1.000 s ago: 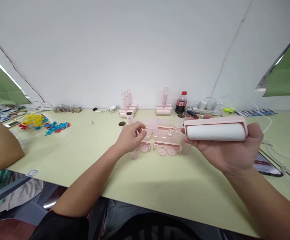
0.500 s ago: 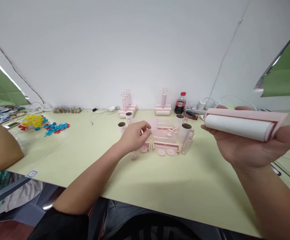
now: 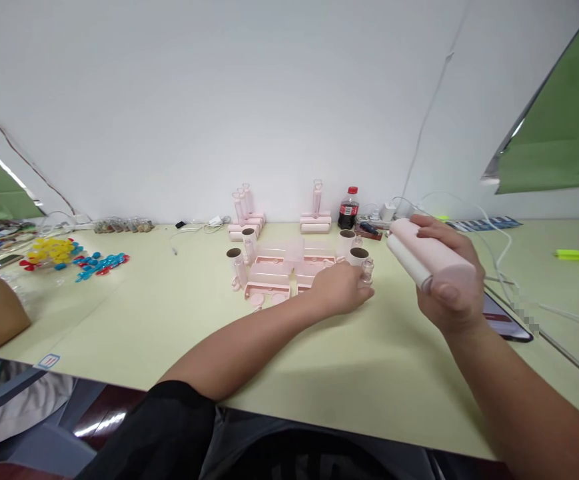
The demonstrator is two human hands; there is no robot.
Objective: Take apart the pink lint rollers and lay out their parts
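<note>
Right hand [image 3: 449, 293] closed around pink lint roller [image 3: 432, 261], raised above table [image 3: 319, 360]; left hand [image 3: 342, 290] down on pink parts [image 3: 274, 270], grip hidden, cannot tell

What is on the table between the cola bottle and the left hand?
In the head view, between the cola bottle and the left hand stand two cardboard-cored rolls and a small clear bottle.

Left hand [image 3: 339, 288] lowered palm-down, arm outstretched; right hand [image 3: 449, 287] raised, fist-closed.
</note>
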